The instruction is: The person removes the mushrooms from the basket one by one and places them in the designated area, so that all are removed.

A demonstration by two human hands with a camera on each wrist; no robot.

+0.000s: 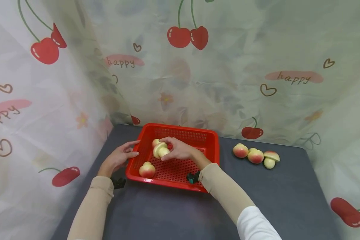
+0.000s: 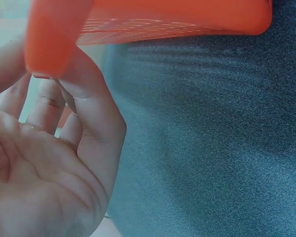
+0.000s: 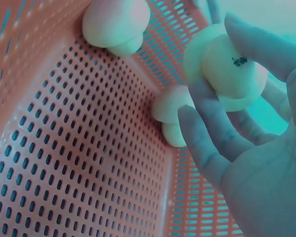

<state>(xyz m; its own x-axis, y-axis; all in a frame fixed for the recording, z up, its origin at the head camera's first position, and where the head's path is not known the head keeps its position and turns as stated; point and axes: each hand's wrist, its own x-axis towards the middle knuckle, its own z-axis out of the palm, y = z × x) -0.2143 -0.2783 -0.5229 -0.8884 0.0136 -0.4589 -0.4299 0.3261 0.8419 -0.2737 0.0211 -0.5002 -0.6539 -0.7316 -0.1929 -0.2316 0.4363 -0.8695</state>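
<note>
A red plastic basket (image 1: 180,183) with a perforated floor stands on the dark table. At its left wall my left hand (image 1: 120,158) grips the rim, and the left wrist view shows the basket's edge (image 2: 52,44) between thumb and fingers. Over the basket's left part, my right hand (image 1: 180,150) holds a toy mushroom (image 1: 161,150) between thumb and fingers, its pale stem (image 3: 232,66) turned toward the right wrist camera. Behind it, partly hidden, is a second mushroom (image 1: 156,142) in the basket. Another mushroom (image 1: 147,170) rests in the front left corner.
Right of the basket, a row of three toy mushrooms (image 1: 255,155) lies on the grey tablecloth (image 1: 258,193). White sheeting (image 1: 228,83) with cherry prints hangs behind the table and along both sides.
</note>
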